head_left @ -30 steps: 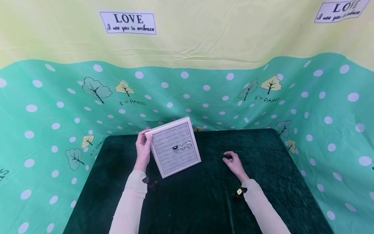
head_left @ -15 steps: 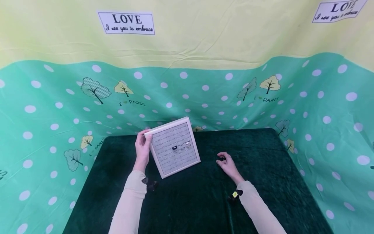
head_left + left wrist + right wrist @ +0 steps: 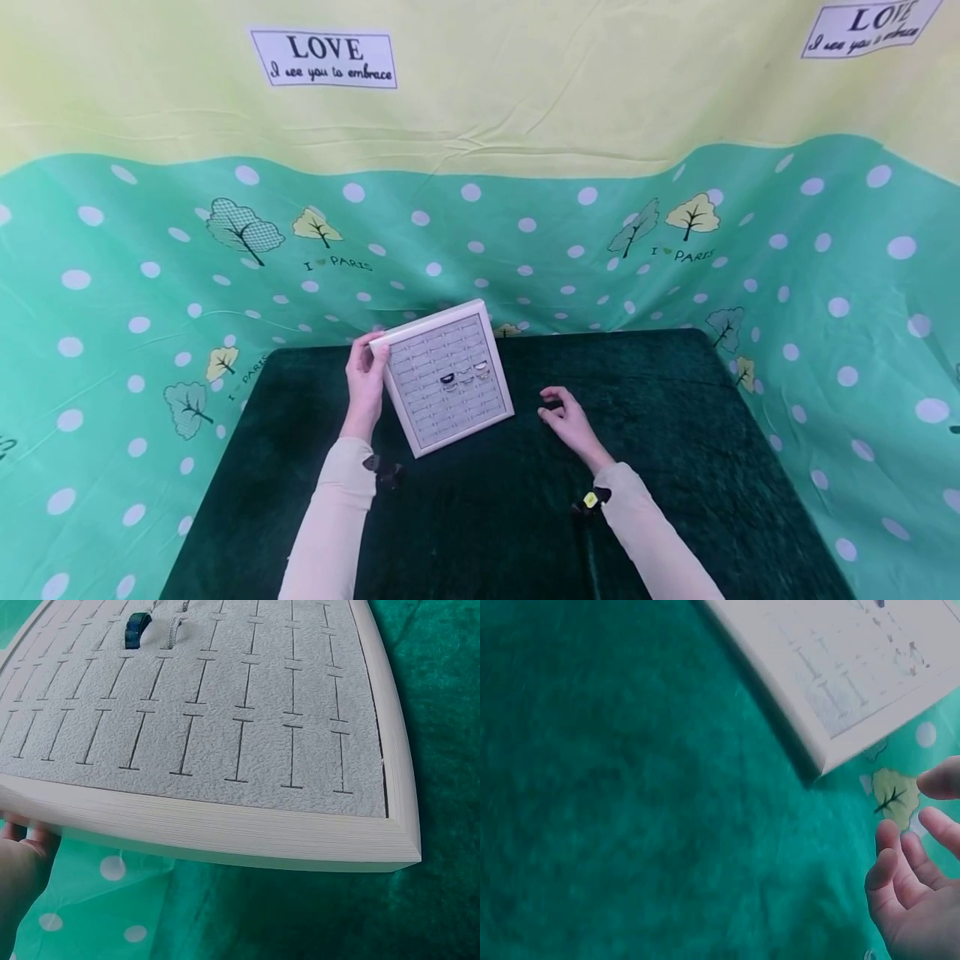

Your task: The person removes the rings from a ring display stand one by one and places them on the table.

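Observation:
My left hand (image 3: 366,377) grips the upper left corner of a white ring display tray (image 3: 431,322) and holds it tilted up off the dark green cloth (image 3: 487,525). A black ring (image 3: 447,379) and two pale ones sit in its slots. In the left wrist view the tray's rim (image 3: 225,832) fills the frame, the dark ring (image 3: 136,628) is at the top, and my left hand (image 3: 19,851) shows at the edge. My right hand (image 3: 564,414) hovers low to the right of the tray, pinching a small dark ring (image 3: 552,406). In the right wrist view the right hand's (image 3: 907,885) fingers are curled, with the tray's corner (image 3: 840,667) ahead; the ring does not show.
The table is covered in dark green velvet cloth, walled on three sides by a green polka-dot and yellow fabric backdrop (image 3: 585,250). Both forearms wear cream sleeves (image 3: 330,517) with small wrist cameras.
My right hand has moved left across the cloth toward the tray, carrying the small dark ring with it. The left hand and the tray stay where they were.

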A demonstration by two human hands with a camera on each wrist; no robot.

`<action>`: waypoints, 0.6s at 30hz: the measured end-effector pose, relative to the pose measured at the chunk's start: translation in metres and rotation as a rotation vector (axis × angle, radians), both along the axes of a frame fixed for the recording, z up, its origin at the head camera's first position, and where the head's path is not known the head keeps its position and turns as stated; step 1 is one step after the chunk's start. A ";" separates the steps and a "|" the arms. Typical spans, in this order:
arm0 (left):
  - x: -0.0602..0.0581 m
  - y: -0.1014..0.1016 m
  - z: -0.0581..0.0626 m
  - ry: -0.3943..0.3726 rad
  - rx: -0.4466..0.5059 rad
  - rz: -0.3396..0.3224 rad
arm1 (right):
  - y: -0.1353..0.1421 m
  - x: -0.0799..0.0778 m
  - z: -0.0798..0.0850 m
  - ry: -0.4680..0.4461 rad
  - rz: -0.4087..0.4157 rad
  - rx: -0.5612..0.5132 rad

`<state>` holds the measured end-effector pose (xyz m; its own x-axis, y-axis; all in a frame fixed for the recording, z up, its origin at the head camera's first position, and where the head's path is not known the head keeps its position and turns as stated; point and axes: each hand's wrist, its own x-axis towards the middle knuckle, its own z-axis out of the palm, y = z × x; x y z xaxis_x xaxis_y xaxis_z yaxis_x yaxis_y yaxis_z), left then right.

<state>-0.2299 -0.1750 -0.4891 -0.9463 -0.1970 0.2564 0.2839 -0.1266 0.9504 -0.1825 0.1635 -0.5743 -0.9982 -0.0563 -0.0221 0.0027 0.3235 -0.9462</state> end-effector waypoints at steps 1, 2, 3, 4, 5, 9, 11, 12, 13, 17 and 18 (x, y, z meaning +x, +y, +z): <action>-0.002 -0.001 -0.004 0.003 0.001 0.004 | -0.002 0.001 0.006 -0.003 0.012 -0.016; -0.004 -0.002 -0.007 0.005 0.002 0.009 | -0.004 0.001 0.009 -0.002 0.018 -0.023; -0.006 -0.002 -0.011 0.007 0.002 0.013 | -0.006 0.001 0.011 -0.004 0.024 -0.029; -0.008 -0.003 -0.015 0.007 0.001 0.017 | -0.008 0.000 0.012 -0.005 0.032 -0.031; -0.010 -0.004 -0.018 0.008 0.000 0.021 | -0.011 -0.001 0.013 -0.009 0.035 -0.026; -0.014 -0.005 -0.024 0.007 -0.002 0.032 | -0.020 -0.007 0.004 0.020 0.039 0.006; -0.013 -0.005 -0.024 0.004 -0.002 0.031 | -0.025 -0.008 0.005 0.021 0.050 0.018; -0.013 -0.005 -0.024 0.004 0.000 0.030 | -0.027 -0.008 0.006 0.024 0.058 0.024; -0.013 -0.004 -0.024 0.006 0.003 0.029 | -0.030 -0.008 0.007 0.025 0.064 0.026; -0.013 -0.004 -0.023 0.011 0.008 0.026 | -0.039 -0.008 0.009 0.046 0.108 0.040; -0.013 -0.004 -0.023 0.013 0.008 0.026 | -0.042 -0.009 0.010 0.052 0.120 0.041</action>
